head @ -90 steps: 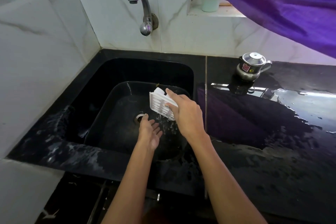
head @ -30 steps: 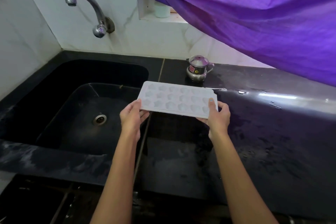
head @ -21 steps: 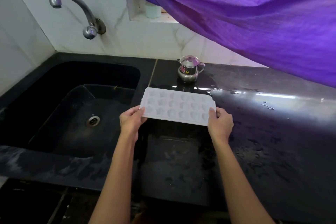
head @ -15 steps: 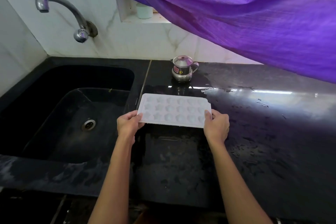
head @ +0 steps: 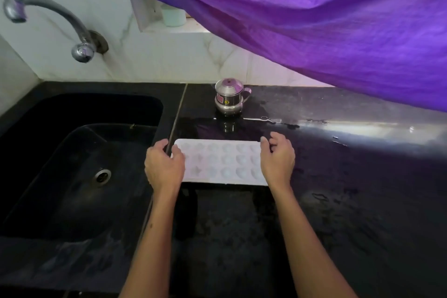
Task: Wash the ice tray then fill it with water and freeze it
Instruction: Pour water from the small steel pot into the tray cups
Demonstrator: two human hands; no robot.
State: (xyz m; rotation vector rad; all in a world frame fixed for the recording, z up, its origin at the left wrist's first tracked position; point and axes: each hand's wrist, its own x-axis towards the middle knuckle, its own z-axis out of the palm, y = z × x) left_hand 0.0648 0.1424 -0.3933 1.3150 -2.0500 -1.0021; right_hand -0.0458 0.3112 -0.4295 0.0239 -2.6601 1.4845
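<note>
The white ice tray lies flat and face up on the black counter, just right of the sink; its moulded cells show. My left hand covers the tray's left end with fingers curled over its edge. At the right end, my right hand holds the tray with bent fingers, the fingertips at its far corner. Whether there is water in the cells cannot be made out.
The black sink with its drain is at the left, under a wall tap that is not running. A small lidded steel pot stands behind the tray. Purple cloth hangs over the wet counter's right side.
The tray went from being tipped and drained over the sink to level, carried right in both hands and lowered onto the counter. The view turned right with it.
</note>
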